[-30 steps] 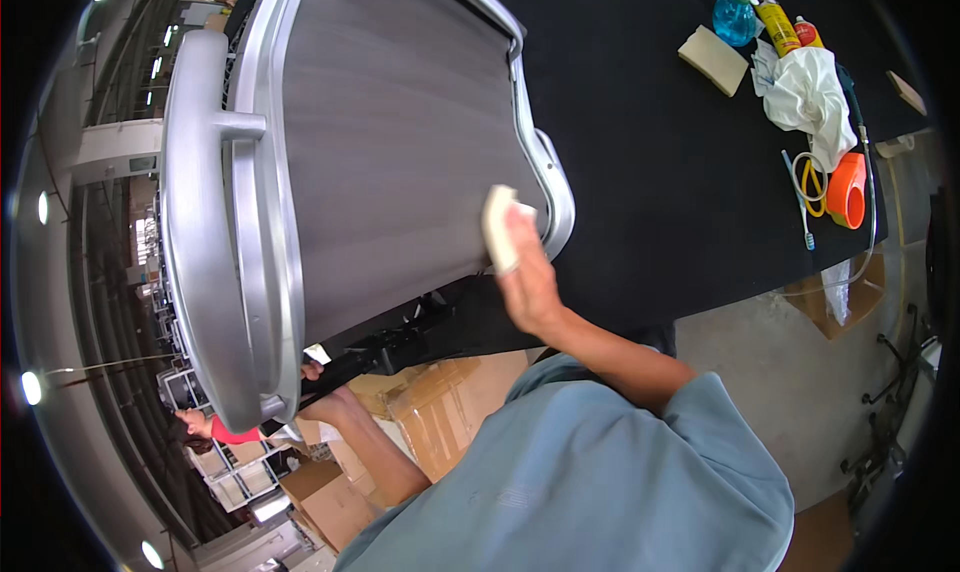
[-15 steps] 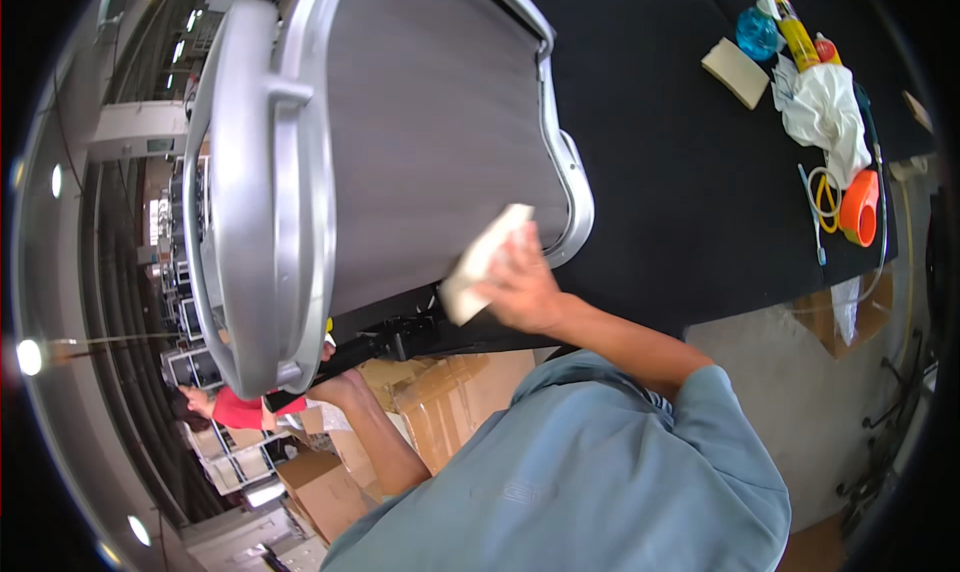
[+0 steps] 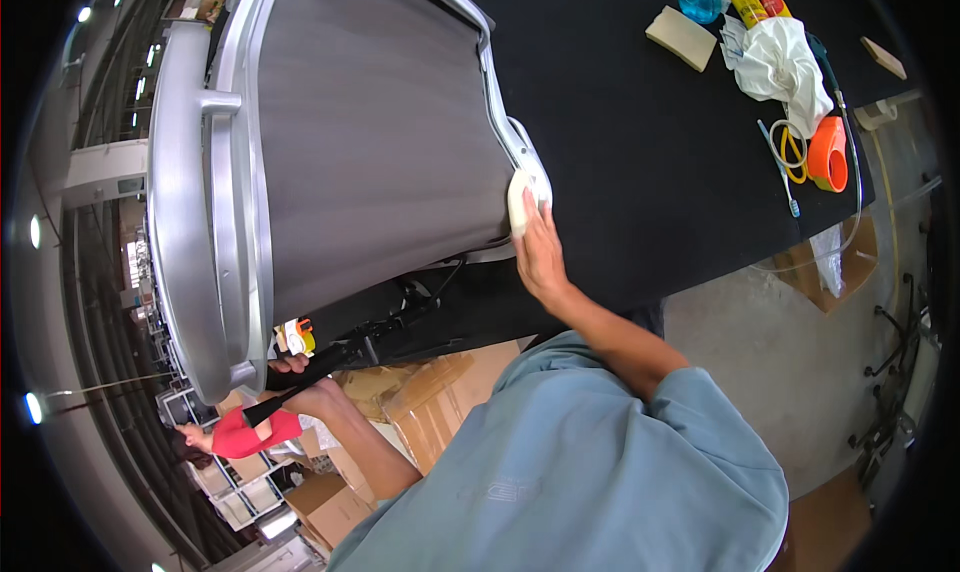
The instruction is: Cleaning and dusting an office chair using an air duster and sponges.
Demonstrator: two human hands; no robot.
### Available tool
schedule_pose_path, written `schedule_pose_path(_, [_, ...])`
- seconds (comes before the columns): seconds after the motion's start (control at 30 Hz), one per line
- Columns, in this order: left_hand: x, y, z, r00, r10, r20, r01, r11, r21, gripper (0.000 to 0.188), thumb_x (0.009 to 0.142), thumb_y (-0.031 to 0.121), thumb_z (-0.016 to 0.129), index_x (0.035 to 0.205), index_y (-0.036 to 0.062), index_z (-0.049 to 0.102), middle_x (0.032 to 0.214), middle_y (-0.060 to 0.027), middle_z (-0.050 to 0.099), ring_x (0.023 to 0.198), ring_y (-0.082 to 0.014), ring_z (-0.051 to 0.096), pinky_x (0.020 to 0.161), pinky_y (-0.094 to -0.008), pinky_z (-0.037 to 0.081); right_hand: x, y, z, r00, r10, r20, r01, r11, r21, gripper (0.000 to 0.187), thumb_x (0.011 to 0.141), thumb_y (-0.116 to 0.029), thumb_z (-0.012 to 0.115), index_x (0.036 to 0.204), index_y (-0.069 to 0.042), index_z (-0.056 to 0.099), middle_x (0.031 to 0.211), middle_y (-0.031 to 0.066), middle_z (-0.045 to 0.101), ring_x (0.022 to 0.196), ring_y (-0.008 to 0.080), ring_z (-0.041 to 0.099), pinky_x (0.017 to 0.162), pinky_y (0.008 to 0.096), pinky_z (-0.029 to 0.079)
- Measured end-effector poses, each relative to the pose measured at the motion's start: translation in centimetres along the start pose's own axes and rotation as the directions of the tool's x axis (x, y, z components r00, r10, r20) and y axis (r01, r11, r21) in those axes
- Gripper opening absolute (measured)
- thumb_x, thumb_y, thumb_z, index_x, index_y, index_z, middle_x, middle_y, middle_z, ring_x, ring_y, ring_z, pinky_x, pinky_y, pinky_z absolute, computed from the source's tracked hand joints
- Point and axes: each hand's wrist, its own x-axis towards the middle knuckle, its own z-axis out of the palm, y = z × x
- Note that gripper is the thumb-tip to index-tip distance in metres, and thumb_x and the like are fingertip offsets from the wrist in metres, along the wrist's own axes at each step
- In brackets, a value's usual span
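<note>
From my end, what counts is how the pad (image 3: 518, 204) sits against the rail (image 3: 526, 155). The right hand (image 3: 541, 257) has its fingers out long and together, clamped on the pad, which lies at their far left side, at the near right corner of the grey panel (image 3: 385, 142). The pad's long axis runs near to far, roughly along the rail, and it appears to touch the rail's inner edge. Of the 2 hands, the right is much the nearer to that corner. I see the left hand (image 3: 310, 397) well to the left, low by the black bar (image 3: 365, 344); it is partly hidden, so I cannot tell whether it grips. Beyond the rail, to the far right on the black surface (image 3: 620, 192), I have 1 pale block (image 3: 682, 39), well apart from both hands.
</note>
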Motion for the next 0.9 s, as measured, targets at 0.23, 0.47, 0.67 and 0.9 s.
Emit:
schedule_pose_path(0.23, [0.1, -1.2, 1.7, 0.996, 0.053, 0.065, -0.054, 0.998, 0.021, 0.036, 0.107, 0.036, 0.043, 0.080, 0.0128, 0.049, 0.066, 0.0015, 0.046, 0.053, -0.0120, 0.045, 0.055, -0.0276, 0.041, 2.1, -7.2, 1.0, 0.983, -0.169, -0.071, 0.173, 0.984, 0.052, 0.061, 0.096, -0.010, 0.057, 0.150, 0.009, 0.038, 0.158, 0.0289, 0.036, 0.148, 0.0504, 0.029, 0.123, 0.0581, 0.019])
schedule_pose_path(0.47, [1.0, -0.9, -0.6, 0.983, 0.050, 0.178, -0.042, 0.998, -0.051, 0.037, 0.104, 0.034, 0.047, 0.133, 0.0117, 0.052, 0.066, -0.0008, 0.050, 0.051, -0.0112, 0.046, 0.048, -0.0276, 0.041, 13.8, -14.8, -0.6, 0.498, -0.858, -0.127, 0.859, 0.467, 0.210, 0.039, 0.091, -0.016, 0.054, 0.125, -0.008, 0.071, 0.137, 0.0151, 0.064, 0.137, 0.0394, 0.051, 0.119, 0.0539, 0.033])
schedule_pose_path(0.67, [6.2, -4.4, -5.7, 1.000, -0.004, -0.027, 0.002, 0.998, -0.063, 0.034, 0.105, 0.036, 0.048, 0.104, 0.0036, 0.059, 0.082, -0.0073, 0.062, 0.061, -0.0179, 0.058, 0.055, -0.0319, 0.050, 22.2, -13.8, -2.9, 0.400, -0.917, -0.006, 0.907, 0.395, 0.145, 0.043, 0.096, -0.017, 0.049, 0.135, -0.006, 0.063, 0.144, 0.0160, 0.057, 0.138, 0.0380, 0.051, 0.118, 0.0505, 0.038])
schedule_pose_path(0.9, [9.3, -5.7, -5.8, 0.998, 0.010, 0.064, -0.005, 0.997, -0.081, 0.032, 0.104, 0.032, 0.051, 0.108, 0.0021, 0.060, 0.088, -0.0089, 0.065, 0.065, -0.0194, 0.062, 0.057, -0.0337, 0.054, 30.9, -10.7, -4.7, 0.659, -0.750, -0.049, 0.750, 0.661, -0.022, 0.061, 0.083, 0.000, 0.063, 0.144, -0.004, 0.053, 0.148, 0.0176, 0.052, 0.140, 0.0372, 0.046, 0.120, 0.0507, 0.035])
